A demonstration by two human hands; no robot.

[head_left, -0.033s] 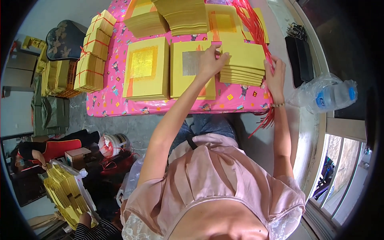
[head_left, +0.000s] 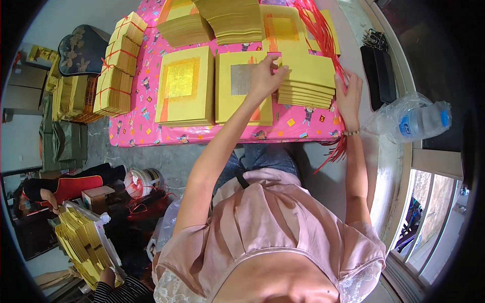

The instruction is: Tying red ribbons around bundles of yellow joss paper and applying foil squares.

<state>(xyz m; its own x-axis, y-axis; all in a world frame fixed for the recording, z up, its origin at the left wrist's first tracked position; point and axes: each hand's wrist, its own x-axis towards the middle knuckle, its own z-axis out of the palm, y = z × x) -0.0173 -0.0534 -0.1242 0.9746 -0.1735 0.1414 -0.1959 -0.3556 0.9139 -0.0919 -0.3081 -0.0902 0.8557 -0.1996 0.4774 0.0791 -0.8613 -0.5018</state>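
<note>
A fanned stack of yellow paper (head_left: pixel 306 73) lies at the right of the table, its near edges stepped in several layers. My left hand (head_left: pixel 268 80) is at its left side, thumb against the edge and fingers curled. Along the right side, my right hand (head_left: pixel 348 96) presses its fingers to the stack's edge, beside a bunch of red strings (head_left: pixel 323 30). Together the two hands grip the stack from both sides. To the left of it sit a paper stack with a silver square (head_left: pixel 242 81) and another with a gold square (head_left: pixel 180 78), partly tied in orange colouring.
More yellow stacks (head_left: pixel 235 22) stand at the back of the pink patterned table (head_left: pixel 177 136). Bundles tied with red string (head_left: pixel 118 76) line the left edge. A wrapped water bottle (head_left: pixel 424 121) is on the right ledge. At lower left, another person's hand (head_left: pixel 107 276) touches yellow paper.
</note>
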